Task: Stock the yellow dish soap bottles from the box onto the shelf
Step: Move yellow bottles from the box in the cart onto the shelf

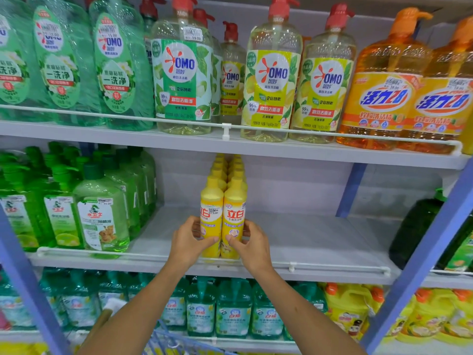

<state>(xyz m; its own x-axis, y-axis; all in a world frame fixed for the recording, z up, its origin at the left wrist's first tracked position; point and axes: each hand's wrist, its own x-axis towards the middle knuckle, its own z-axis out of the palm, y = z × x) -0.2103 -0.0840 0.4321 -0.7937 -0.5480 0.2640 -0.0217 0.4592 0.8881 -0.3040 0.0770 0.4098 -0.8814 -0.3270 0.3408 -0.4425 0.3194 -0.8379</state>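
Two bare forearms rise from the bottom edge, above a blue wire frame [169, 340] of which only a corner shows. They converge on the middle shelf [320, 242], where yellow dish soap bottles stand in two files running straight back. Two front bottles are seen whole. Behind each only yellow caps show, at least four per file, and the full count is unclear.

The left hand [188, 243] grips the left front bottle [211, 213], thumb across its lower label and fingers curled round its left side. The right hand [252, 245] grips the right front bottle [234, 213] in mirror fashion, thumb on the front and fingers wrapped round the right side. Both bottles are upright and touching each other, with their bases just behind the white front rail [332, 267].

On the same shelf, green pump bottles [102, 213] crowd the left end, well apart from the yellow files. One dark green bottle [419, 226] stands at the right.

The top shelf [102, 135] carries three green OMO bottles [115, 73] at the left. Next come four clear OMO bottles [273, 78] with red pumps, one green-labelled and three yellow-labelled, one of these set further back. Two orange pump bottles [384, 98] stand at the right.

Below, teal bottles [233, 311] fill the lower shelf beside yellow jugs [350, 311] with orange caps.
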